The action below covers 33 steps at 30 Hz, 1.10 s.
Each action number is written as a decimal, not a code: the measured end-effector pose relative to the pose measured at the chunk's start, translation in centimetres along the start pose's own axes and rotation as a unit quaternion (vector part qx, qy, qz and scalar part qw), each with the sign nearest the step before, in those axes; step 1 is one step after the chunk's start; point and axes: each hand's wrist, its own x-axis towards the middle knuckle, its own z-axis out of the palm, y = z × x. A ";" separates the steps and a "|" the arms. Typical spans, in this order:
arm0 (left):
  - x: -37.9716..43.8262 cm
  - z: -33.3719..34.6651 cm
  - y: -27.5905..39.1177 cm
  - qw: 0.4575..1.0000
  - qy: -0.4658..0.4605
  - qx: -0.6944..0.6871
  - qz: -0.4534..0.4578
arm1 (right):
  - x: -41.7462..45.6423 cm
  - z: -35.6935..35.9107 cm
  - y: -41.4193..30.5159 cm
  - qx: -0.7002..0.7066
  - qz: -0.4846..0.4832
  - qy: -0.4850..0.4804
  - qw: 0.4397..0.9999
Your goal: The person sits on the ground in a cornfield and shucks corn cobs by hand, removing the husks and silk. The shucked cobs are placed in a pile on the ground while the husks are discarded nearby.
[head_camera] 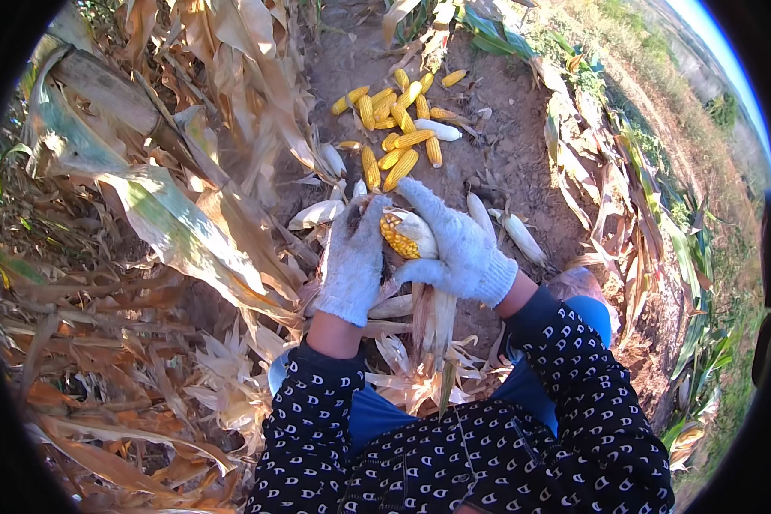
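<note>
Both my hands wear pale knitted gloves. My right hand (459,241) grips a partly husked ear of corn (399,239), its thumb and fingers around the husk. Yellow kernels show on the ear's left side, while pale husk leaves (434,315) hang below the hand. Just left of the ear is my left hand (353,257), fingers pointing away from me. Something brown and stringy, perhaps corn silk, shows by its fingertips; whether the fingers hold it is unclear. Beyond my hands, several bare yellow cobs (392,109) lie heaped on the soil.
Ears in husk lie left (317,214) and right (522,238) of my hands. A white cob (438,130) rests beside the yellow heap. Dry corn stalks and leaves (186,218) crowd the left side. Peeled husks (417,379) litter the ground between my legs.
</note>
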 end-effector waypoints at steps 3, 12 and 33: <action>-0.7 1.5 1.3 0.998 0.033 -0.062 -0.002 | 0.1 0.3 -0.1 -0.002 0.025 0.007 1.000; 0.1 1.8 0.1 0.989 0.097 -0.009 0.115 | -0.3 3.7 -0.9 0.261 0.164 0.127 0.943; -0.1 1.8 1.8 0.969 0.076 -0.200 0.124 | 2.0 5.3 -0.9 0.737 0.382 0.263 0.492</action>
